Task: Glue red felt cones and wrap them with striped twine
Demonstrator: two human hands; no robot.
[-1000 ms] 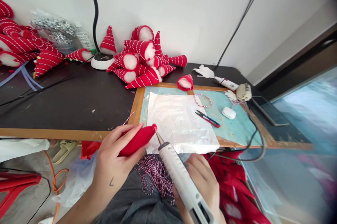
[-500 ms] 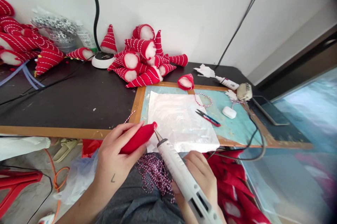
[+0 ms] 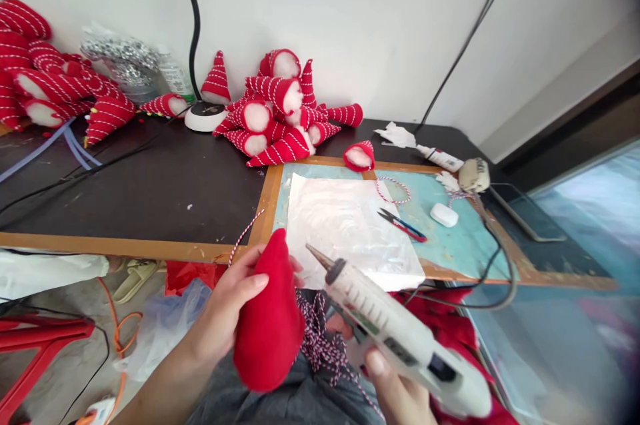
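A plain red stuffed cone (image 3: 267, 318) is gripped in my left hand (image 3: 230, 302), its narrow tip pointing up and its wide end over my lap. My right hand (image 3: 395, 378) holds a white glue gun (image 3: 400, 328) by its handle. The gun's metal nozzle points up and left, a short gap to the right of the cone. A bundle of red, white and dark twisted cord (image 3: 323, 338) lies on my lap between the hands. One strand of striped cord (image 3: 245, 235) rises behind my left hand.
A white sheet (image 3: 345, 218) lies on the blue mat (image 3: 425, 192) with snips (image 3: 403, 225) and a cord loop (image 3: 393, 190). Striped red cones (image 3: 280, 108) are piled behind, beside a lamp (image 3: 205, 116). A phone (image 3: 527, 212) rests at right.
The red cone has turned from lying sideways to upright, showing its full length. The glue gun has moved right, its nozzle now away from the cone's tip. The view has shifted slightly.
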